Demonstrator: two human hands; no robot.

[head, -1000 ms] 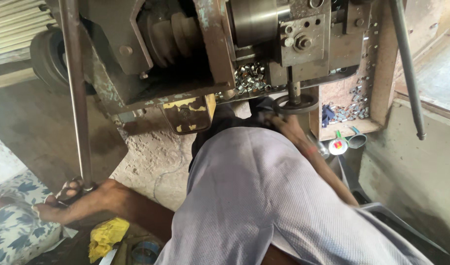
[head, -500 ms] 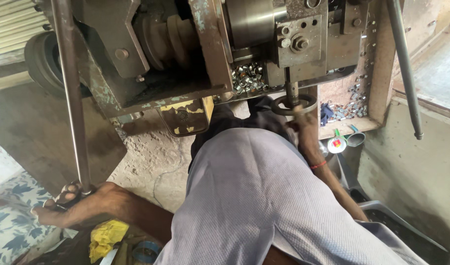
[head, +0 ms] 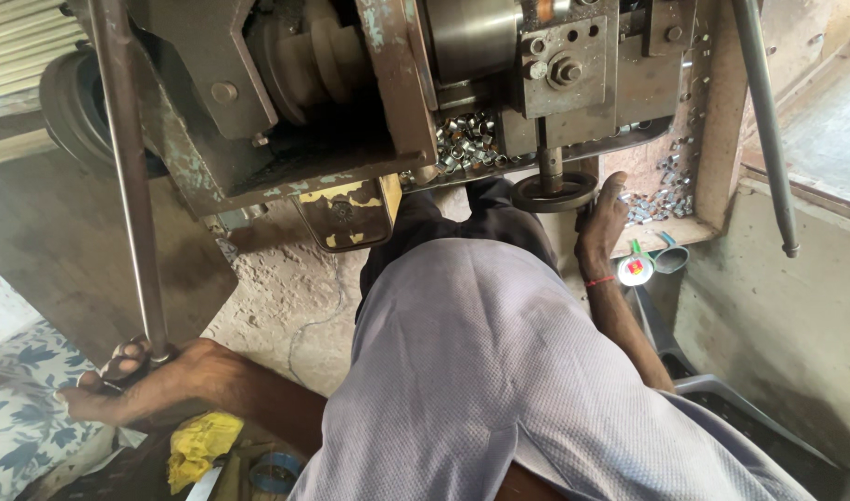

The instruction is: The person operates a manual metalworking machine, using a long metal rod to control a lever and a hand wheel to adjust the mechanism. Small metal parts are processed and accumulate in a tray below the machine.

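Right hand (head: 599, 221) gripping handwheel (head: 554, 192) rim for turning; left hand (head: 133, 385) clenched round long lever (head: 131, 186) beside it, for leverage.

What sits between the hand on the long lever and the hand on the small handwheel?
In the head view, the person's own body in a grey shirt fills the stretch between the left hand on the lever and the right hand at the handwheel.

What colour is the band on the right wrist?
Red thread band, seen in the head view, below the right hand.

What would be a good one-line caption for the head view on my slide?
Left hand grips the end of a long steel lever; right hand rests on a small black handwheel beneath the worn machine.
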